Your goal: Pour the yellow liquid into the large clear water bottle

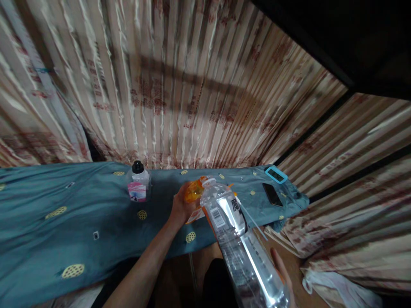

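My left hand [183,203] is wrapped round a small orange see-through container [193,191]. My right hand [283,270] grips the lower end of a large clear plastic bottle [236,239] with a barcode and dark print. The large bottle is tilted, its neck up and to the left, close against the orange container. Whether liquid passes between them cannot be made out. Behind the bottle, a thin pale tube [253,220] slants down past the cloth's front edge, with small orange bits at its upper end. A white and orange label piece [195,215] shows below my left hand.
A clear bottle with a black cap and pink label [138,188] stands to the left on the blue-green cloth [105,209]. At the right lie a black phone [272,194] and a light-blue framed device [276,174]. Patterned curtains [186,98] hang behind; a white bag [337,286] lies low right.
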Motion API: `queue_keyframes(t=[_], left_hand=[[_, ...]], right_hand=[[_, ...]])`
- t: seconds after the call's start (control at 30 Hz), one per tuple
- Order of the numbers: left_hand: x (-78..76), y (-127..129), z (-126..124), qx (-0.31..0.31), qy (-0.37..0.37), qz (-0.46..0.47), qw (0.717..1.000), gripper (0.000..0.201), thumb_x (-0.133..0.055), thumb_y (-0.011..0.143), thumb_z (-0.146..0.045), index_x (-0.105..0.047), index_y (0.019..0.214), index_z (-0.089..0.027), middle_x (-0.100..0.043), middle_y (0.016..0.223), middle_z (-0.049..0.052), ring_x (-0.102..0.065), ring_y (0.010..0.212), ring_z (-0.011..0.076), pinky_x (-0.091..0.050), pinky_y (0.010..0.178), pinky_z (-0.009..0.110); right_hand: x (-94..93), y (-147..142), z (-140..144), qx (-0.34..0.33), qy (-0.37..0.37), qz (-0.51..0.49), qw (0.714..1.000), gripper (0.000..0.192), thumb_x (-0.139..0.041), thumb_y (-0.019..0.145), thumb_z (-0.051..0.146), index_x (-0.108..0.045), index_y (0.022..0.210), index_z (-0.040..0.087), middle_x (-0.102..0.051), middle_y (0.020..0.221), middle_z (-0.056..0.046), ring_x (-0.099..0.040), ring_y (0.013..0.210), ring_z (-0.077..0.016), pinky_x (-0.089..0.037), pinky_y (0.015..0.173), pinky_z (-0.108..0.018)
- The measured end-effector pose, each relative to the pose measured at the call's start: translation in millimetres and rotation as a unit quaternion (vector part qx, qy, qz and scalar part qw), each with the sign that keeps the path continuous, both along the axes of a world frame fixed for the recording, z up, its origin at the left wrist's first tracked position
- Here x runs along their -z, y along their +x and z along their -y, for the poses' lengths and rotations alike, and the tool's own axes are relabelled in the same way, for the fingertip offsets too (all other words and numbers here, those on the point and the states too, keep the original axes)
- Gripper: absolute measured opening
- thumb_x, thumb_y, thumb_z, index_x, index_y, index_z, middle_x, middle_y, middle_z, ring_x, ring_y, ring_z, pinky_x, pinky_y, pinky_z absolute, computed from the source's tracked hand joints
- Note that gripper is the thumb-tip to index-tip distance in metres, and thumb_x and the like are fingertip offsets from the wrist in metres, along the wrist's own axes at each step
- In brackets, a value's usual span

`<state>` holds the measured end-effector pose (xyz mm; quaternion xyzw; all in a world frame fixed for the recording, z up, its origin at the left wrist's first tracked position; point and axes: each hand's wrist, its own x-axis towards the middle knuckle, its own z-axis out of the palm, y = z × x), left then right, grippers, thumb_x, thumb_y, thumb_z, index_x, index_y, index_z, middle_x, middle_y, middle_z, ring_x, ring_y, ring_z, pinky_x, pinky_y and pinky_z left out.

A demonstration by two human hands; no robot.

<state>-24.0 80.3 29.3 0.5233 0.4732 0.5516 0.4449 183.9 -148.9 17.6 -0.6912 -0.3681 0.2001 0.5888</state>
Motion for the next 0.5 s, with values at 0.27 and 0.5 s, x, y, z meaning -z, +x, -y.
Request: queue_keyframes(t=[0.27,0.5], left_hand=[[5.2,-0.3,-2.5,-0.005,0.018,-0.011,1.0,0.047,-0.084,0.059,-0.03,-0.069,0.102,-0.02,-0.08,0.099,0.005,-0.076,0.089,0.0261,-0.063,0.084,0.041],[6.2,-0.3,-3.0,-0.003,0.028,-0.034,0.999,0.047,-0.083,0.061,-0.033,-0.069,0.103,-0.018,-0.079,0.103,0.007,-0.075,0.093,0.0274,-0.061,0.089,0.043]], right_hand=[[3.8,1.4,4.3,-0.015,0.01,0.014,1.0,0.094,-0.085,0.075,0.046,-0.041,0.157,0.03,-0.075,0.104,-0.007,-0.075,0.097,-0.0392,-0.059,0.097,-0.056],[8.9,5.1,4.7,-0.024,0.009,0.02,0.999,0.102,-0.089,0.069,0.051,-0.041,0.157,0.029,-0.074,0.115,-0.009,-0.072,0.106,-0.041,-0.056,0.101,-0.057]])
